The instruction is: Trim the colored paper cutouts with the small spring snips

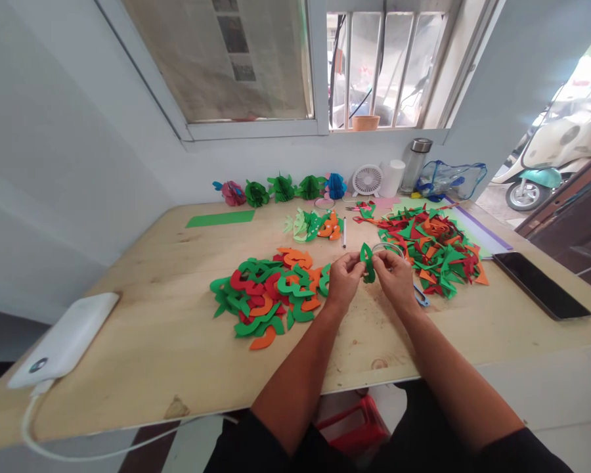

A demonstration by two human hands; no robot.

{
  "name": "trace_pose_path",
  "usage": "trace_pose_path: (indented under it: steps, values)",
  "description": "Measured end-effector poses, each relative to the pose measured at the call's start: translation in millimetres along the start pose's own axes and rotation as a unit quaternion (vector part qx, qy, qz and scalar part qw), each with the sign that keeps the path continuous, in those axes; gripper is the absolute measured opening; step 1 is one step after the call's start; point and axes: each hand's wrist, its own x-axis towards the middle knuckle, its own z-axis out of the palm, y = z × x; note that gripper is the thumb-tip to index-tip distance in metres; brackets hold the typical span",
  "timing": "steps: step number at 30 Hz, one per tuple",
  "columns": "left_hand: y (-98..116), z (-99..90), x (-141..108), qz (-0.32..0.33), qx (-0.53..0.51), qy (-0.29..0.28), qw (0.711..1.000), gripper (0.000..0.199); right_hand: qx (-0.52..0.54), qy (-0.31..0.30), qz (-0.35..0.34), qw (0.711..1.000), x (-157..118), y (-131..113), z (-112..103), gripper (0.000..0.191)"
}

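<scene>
Between my two hands is a green paper cutout [368, 264], held upright a little above the table. My left hand [345, 276] pinches its left edge, and my right hand [393, 276] pinches its right edge. To the left of my hands lies a pile of curved paper cutouts [261, 289] in green, red and orange. Right of my hands is a heap of paper scraps [436, 243] in the same colours. Blue-handled scissors [421, 296] lie beside my right forearm, partly hidden by it.
At the back stand folded paper figures [282, 188], a small white fan [367, 180] and a glass bottle [416, 164]. A pen [344, 233] and green paper strip [220, 219] lie nearer. A phone [542, 286] sits right, a white power bank [64, 341] left.
</scene>
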Motion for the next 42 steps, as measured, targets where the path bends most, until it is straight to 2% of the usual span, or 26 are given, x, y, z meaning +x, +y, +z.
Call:
trace_pose_path:
  steps: [7, 10, 15, 19, 25, 31, 37, 42]
  values:
    - [-6, 0.2, 3, 0.046, 0.063, 0.008, 0.997, 0.026, -0.013, -0.002, 0.001, 1.0, -1, -3, 1, 0.02]
    - [-6, 0.2, 3, 0.052, 0.08, -0.003, 0.995, 0.024, -0.017, -0.005, -0.001, 1.0, -2, -4, 0, 0.02]
    - [-6, -0.9, 3, -0.007, -0.002, -0.015, 1.0, 0.012, -0.02, -0.008, 0.001, 1.0, -2, -5, -1, 0.021]
    - [-5, -2.6, 4, -0.037, -0.028, -0.011, 0.999, 0.025, 0.0, -0.018, 0.015, 1.0, -1, -3, -1, 0.02]
    - [-1, -5.3, 5, -0.085, -0.059, -0.012, 0.995, 0.035, 0.097, -0.019, 0.066, 0.993, 3, 7, 1, 0.02]
    - [-7, -6.7, 5, -0.15, -0.144, -0.066, 0.976, 0.039, 0.133, -0.023, 0.098, 0.986, 4, 9, -1, 0.02]
    - [-3, -5.3, 6, -0.15, -0.133, -0.057, 0.978, 0.041, 0.207, -0.067, 0.118, 0.969, 4, 3, -2, 0.019]
    - [3, -5.9, 5, -0.176, -0.148, -0.069, 0.971, 0.043, 0.261, -0.082, 0.153, 0.95, 5, 3, -2, 0.019]
